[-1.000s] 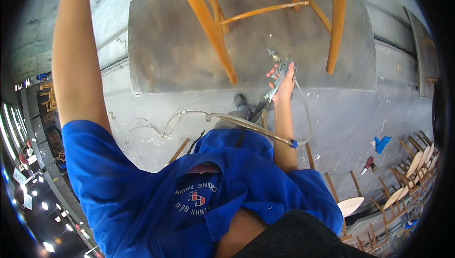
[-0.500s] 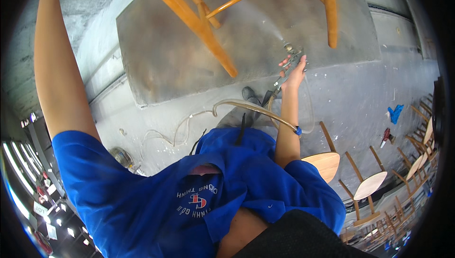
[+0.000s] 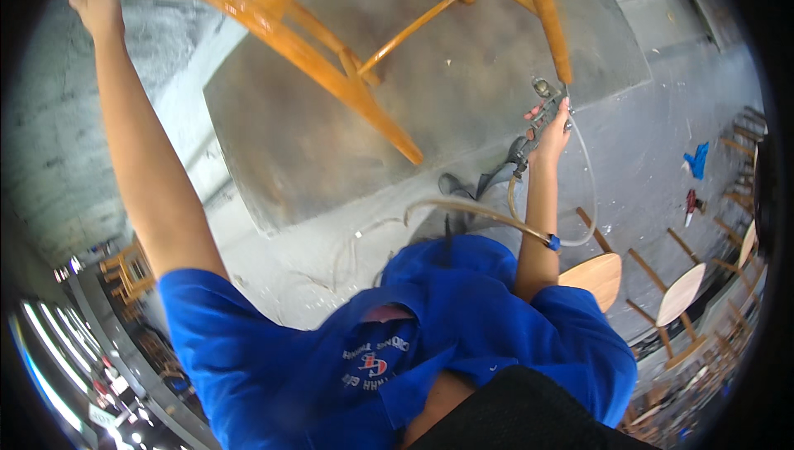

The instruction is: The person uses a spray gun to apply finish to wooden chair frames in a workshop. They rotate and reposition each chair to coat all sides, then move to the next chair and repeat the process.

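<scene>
Clearly, right grip (image 3: 551, 129) curled around a spray gun (image 3: 543, 117) by the grey slab (image 3: 289, 144) at its near edge, pale tube (image 3: 589, 169) looped alongside, contents unclear, left grip (image 3: 98, 10) met a wooden chair (image 3: 331, 78) above, finger closure indistinct.

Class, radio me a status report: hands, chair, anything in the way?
Left hand grips chair. Right hand holds spray gun near chair leg, contact unclear. Chair over grey board. Hose crosses right forearm.

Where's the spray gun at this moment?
In the head view, the spray gun is right of centre, gripped in the person's right hand, close to the lower end of an orange-brown chair leg.
</scene>
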`<control>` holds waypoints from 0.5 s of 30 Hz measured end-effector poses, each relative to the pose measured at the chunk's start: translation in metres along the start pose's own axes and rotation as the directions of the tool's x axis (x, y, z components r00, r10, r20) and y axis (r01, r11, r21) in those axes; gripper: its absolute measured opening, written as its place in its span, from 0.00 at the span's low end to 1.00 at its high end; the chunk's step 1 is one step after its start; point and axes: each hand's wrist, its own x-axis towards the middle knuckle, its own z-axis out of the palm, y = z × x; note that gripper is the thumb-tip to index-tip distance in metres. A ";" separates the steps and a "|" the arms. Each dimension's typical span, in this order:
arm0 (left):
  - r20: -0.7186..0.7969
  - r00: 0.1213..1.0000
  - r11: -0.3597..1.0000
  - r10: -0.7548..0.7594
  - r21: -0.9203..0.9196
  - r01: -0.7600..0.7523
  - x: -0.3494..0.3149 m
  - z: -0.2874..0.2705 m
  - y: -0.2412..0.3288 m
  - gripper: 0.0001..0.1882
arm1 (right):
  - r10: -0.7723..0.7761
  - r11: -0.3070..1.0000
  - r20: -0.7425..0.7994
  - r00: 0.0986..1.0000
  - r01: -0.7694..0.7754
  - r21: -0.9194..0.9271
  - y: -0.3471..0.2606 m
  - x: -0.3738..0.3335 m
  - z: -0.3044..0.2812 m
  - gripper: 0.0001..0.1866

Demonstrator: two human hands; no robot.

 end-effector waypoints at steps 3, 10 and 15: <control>0.009 1.000 0.977 -0.018 -0.215 0.020 -0.020 -0.011 0.019 0.28 | -0.057 0.997 0.091 0.994 0.052 0.054 -0.035 -0.024 0.034 0.29; 0.030 0.999 0.968 0.015 -0.251 -0.007 -0.044 -0.029 0.054 0.28 | -0.202 0.901 0.348 0.916 0.035 0.432 -0.069 -0.021 0.090 0.29; 0.067 0.996 0.964 -0.061 -0.256 0.076 -0.056 -0.036 0.065 0.28 | -0.109 0.964 0.190 0.976 0.056 0.261 -0.048 -0.025 0.069 0.28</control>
